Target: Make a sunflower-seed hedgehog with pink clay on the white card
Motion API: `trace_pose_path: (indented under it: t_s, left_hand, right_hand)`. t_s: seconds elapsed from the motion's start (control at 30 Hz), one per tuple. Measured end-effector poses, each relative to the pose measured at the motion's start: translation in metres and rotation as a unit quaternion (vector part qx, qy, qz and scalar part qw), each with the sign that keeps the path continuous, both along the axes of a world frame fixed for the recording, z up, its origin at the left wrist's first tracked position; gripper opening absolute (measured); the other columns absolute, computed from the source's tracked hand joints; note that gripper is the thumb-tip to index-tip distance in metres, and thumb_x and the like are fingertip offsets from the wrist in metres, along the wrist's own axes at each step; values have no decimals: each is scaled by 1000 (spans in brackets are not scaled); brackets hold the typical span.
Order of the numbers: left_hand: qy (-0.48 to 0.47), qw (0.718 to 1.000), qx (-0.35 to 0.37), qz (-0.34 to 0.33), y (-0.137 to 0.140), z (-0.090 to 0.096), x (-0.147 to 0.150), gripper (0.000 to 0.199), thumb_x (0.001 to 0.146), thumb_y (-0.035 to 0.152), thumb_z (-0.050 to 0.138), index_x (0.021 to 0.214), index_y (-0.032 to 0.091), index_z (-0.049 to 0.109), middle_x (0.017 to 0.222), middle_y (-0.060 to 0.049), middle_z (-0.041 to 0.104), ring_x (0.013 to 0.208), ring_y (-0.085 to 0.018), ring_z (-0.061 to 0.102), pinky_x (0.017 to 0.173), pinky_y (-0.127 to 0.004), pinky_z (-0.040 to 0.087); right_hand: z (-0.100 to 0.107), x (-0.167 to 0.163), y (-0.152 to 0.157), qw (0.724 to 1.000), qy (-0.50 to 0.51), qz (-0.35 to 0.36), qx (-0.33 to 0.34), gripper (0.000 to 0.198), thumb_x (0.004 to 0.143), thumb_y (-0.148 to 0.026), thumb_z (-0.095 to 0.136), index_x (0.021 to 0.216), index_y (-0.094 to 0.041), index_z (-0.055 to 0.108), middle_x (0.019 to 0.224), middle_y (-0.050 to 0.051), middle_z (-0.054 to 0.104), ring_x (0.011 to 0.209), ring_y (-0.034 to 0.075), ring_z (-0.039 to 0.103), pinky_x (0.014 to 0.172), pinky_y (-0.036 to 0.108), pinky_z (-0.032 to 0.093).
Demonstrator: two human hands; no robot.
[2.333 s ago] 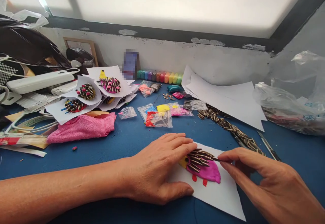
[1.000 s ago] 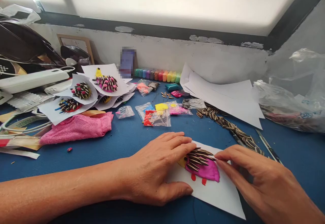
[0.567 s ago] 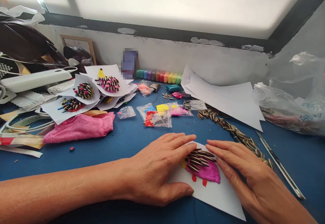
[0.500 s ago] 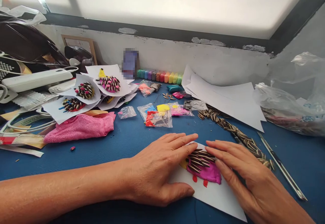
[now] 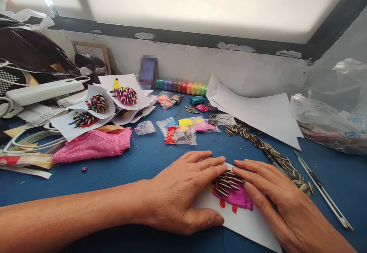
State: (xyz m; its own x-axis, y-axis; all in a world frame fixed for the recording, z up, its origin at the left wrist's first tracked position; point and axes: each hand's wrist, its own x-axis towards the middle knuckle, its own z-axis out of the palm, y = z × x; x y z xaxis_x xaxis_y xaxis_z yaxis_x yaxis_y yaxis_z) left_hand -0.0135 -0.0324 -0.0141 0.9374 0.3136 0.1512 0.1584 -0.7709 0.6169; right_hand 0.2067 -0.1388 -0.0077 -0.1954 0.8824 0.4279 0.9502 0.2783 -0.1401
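Note:
A sheet of white paper (image 5: 243, 226) lies at an angle in front of me. On it is a flat magenta clay hedgehog (image 5: 235, 198) with a yellow head, red feet and rows of striped sunflower seeds (image 5: 228, 184) stuck in its back. My left hand (image 5: 189, 192) rests flat on the paper's left side, fingers stretched out, partly covering the yellow head. From the right, my right hand (image 5: 272, 192) reaches over the hedgehog's back end. Its fingers are extended, with index finger and thumb tips touching the outer seeds; no held item shows between them.
Loose sunflower seeds (image 5: 266, 146) trail behind my right hand, beside a craft knife (image 5: 323, 188). Several clay packets (image 5: 180, 132) lie mid-table. Finished seed hedgehogs on paper (image 5: 126, 94) and a pink cloth (image 5: 94, 146) are at left; paper sheets (image 5: 252, 107) stand behind.
The whole view has shifted slightly. My left fingers sit a little differently over the paper, with the index and middle fingertips nearer the seeds. My right hand keeps nearly the same pose.

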Motion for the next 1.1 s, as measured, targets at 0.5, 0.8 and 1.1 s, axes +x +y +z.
trace_pose_path:
  t_s: [0.5, 0.8, 1.1]
  left_hand:
    - [23, 1000, 9, 1, -1, 1, 0, 85, 82, 45, 72, 152, 13, 36, 157, -13, 41, 149, -34, 29, 122, -53, 26]
    - [34, 999, 25, 12, -1, -2, -1, 91, 85, 53, 67, 153, 4, 33, 160, -18, 32, 151, -32, 26, 124, -48, 22]
    - [5, 998, 50, 25, -4, -6, -2, 84, 86, 54, 64, 149, 3, 40, 157, -21, 37, 148, -33, 32, 123, -46, 26]
  right_hand:
    - [-5, 4, -1, 999, -26, -19, 3, 30, 98, -36, 49, 117, -28, 71, 125, 3, 72, 114, 20, 68, 93, 38, 59]
    - [5, 43, 16, 990, -56, -111, 61, 32, 97, -43, 45, 92, -26, 70, 100, 3, 75, 91, 21, 71, 72, 36, 55]
    - [0, 66, 65, 980, -127, -151, 20, 30, 90, -33, 51, 95, -21, 79, 89, 9, 70, 82, 25, 58, 74, 41, 48]
